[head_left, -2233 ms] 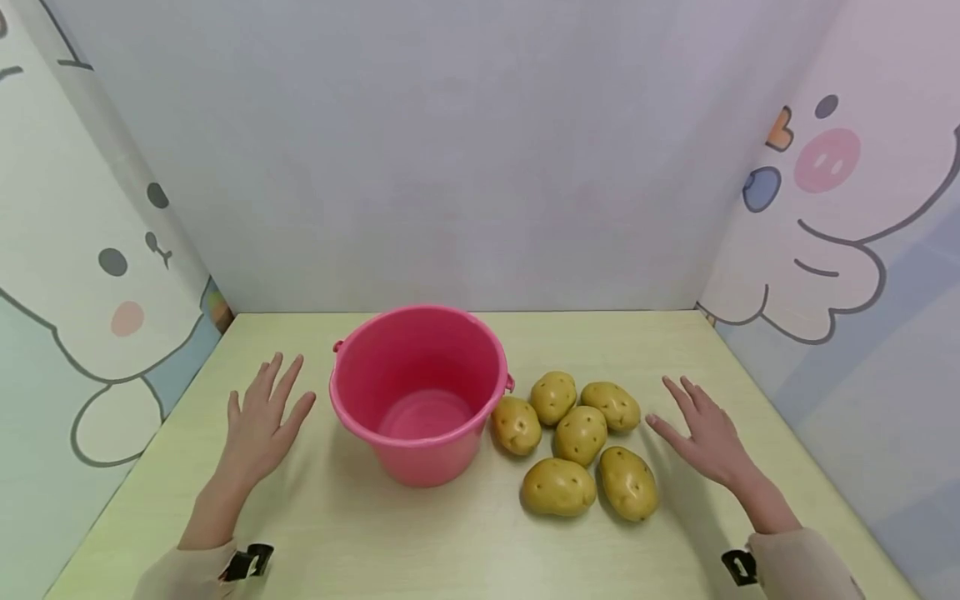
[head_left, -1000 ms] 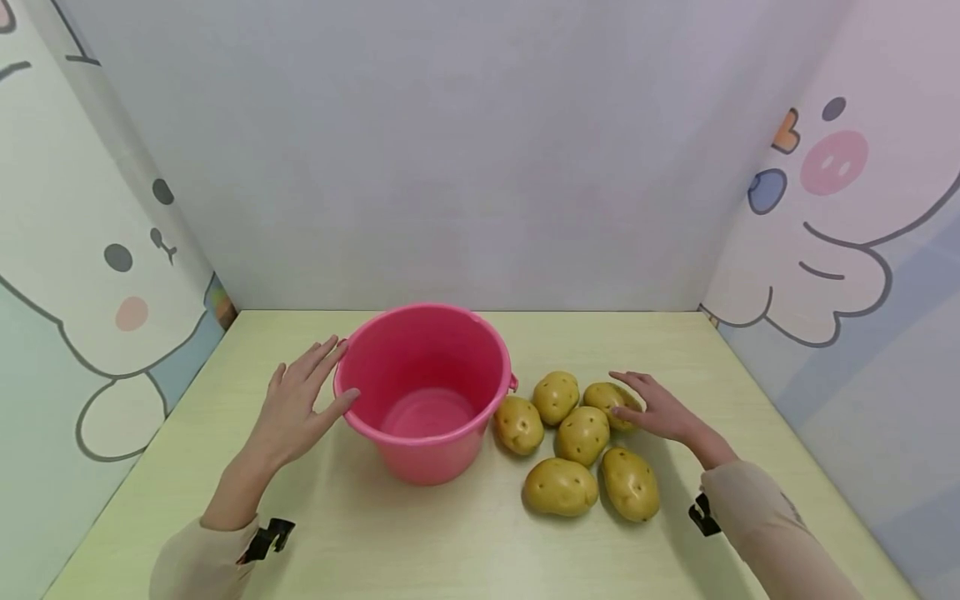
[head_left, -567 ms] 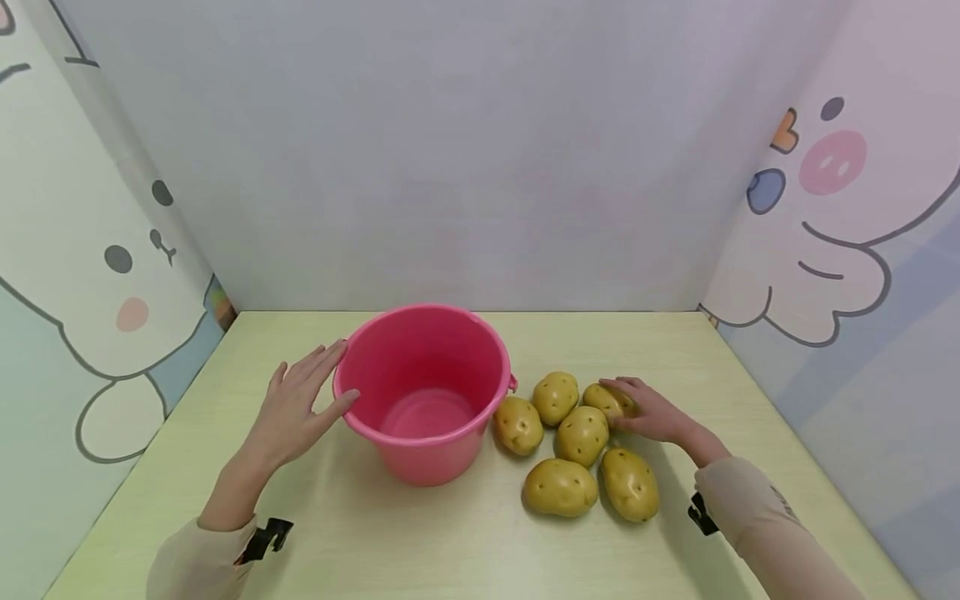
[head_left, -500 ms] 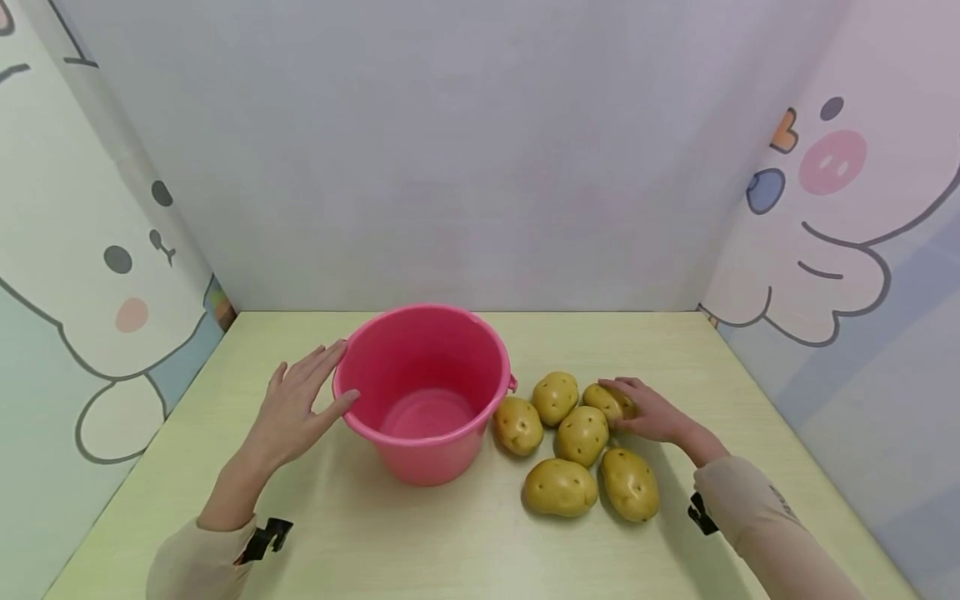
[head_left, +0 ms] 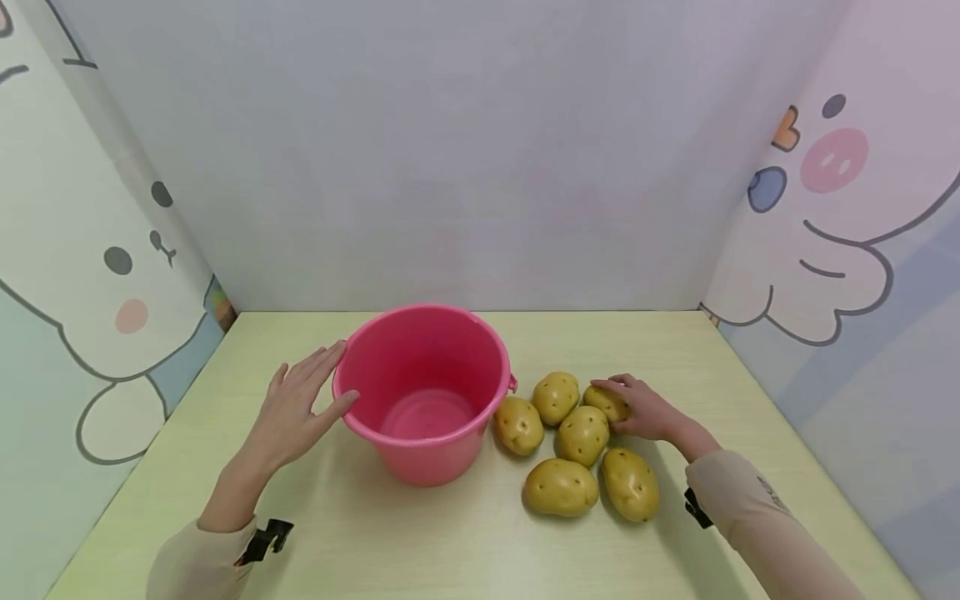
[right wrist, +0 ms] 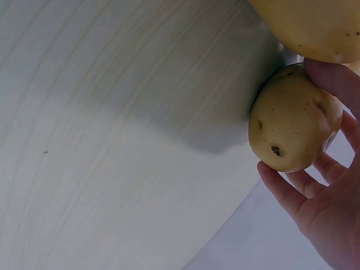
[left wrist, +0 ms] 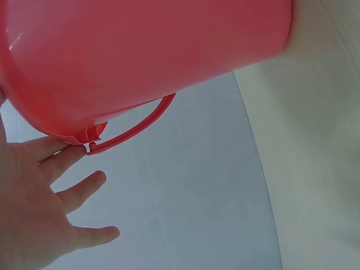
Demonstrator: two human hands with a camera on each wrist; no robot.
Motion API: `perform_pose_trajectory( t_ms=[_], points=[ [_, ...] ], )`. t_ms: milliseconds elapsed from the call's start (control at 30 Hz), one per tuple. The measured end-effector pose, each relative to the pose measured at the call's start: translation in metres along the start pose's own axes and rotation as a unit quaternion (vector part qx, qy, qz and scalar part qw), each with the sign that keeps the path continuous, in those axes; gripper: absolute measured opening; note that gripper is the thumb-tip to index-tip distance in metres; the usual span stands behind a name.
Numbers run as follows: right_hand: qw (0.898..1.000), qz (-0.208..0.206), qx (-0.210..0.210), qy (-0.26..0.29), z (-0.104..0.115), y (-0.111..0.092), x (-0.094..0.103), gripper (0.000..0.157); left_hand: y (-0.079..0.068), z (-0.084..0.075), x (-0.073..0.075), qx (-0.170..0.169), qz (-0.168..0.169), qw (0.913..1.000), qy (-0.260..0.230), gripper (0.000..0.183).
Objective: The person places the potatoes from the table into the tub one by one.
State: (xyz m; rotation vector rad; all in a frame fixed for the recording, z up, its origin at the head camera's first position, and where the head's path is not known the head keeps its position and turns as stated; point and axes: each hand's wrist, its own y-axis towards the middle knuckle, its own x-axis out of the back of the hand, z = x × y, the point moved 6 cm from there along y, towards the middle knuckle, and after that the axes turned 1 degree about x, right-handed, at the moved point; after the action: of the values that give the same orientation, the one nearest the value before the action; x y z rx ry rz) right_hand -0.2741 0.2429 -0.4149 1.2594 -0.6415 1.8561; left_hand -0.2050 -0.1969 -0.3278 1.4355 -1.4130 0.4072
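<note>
Left hand (head_left: 296, 408): grip spread, fingers touching the left side of the upright pink bucket (head_left: 423, 462). Right hand (head_left: 645, 410): grip pinching the far-right potato (head_left: 606, 403) between thumb and fingers. Five other potatoes (head_left: 582, 435) lie near it on the counter (head_left: 427, 550), right of the bucket

Bucket (head_left: 427, 460) looks like plain plastic to me, smooth with a bit of a glossy sheen, and the handle (left wrist: 134, 131) seems to be the same stuff. Potatoes (head_left: 582, 435) have smooth skins with little pits, kinda waxy, with soft highlights. Counter (head_left: 450, 550) has a wood-grain surface, pretty smooth, more satin than shiny. Backdrop (head_left: 480, 167) looks like matt cloth or some thin sheet, can't tell which, slightly rippled. Sleeves (head_left: 742, 504) are matt cloth, and the wrist clips (head_left: 258, 546) look like hard plastic.
</note>
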Motion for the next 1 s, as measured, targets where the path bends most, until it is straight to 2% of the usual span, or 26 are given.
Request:
perform_pose_trajectory(
  t_ms=[533,1000],
  points=[
    [0.999,-0.023,0.008,-0.030,-0.006,-0.001,0.000,0.060,-0.001,0.001,-0.002,0.001,-0.002,1.0000,-0.001,0.067],
    [0.998,-0.054,0.012,-0.035,-0.012,-0.014,0.004,0.067,-0.001,0.002,-0.001,-0.004,-0.004,0.9999,-0.010,0.066]
  ],
)
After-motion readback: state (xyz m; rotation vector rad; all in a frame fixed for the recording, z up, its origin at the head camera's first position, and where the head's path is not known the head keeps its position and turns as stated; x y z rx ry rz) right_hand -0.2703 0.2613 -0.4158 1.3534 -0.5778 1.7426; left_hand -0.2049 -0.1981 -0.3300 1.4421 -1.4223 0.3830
